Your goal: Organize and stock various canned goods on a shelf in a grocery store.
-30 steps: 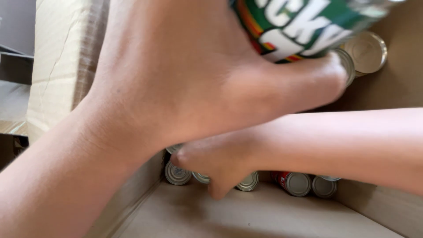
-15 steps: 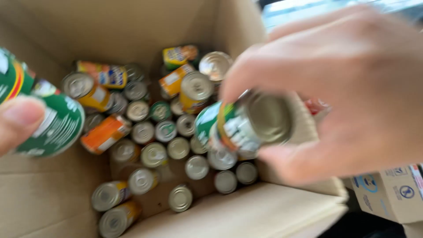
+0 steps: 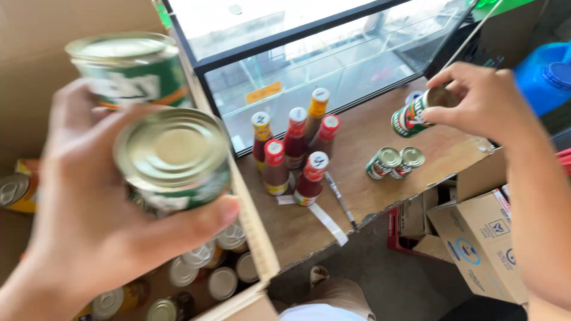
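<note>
The cardboard box (image 3: 253, 235) sits low at my left, cans (image 3: 223, 282) crowded in its bottom. Beside it stands the wooden table (image 3: 380, 196), backed by a glass case (image 3: 333, 65). My left hand (image 3: 101, 220) is clenched around two green cans (image 3: 172, 160) (one stacked behind the other) above the box. My right hand (image 3: 482, 98) pinches one green-and-red can (image 3: 413, 116) over the table, near two standing cans (image 3: 394, 161) and six sauce bottles (image 3: 294, 157).
</note>
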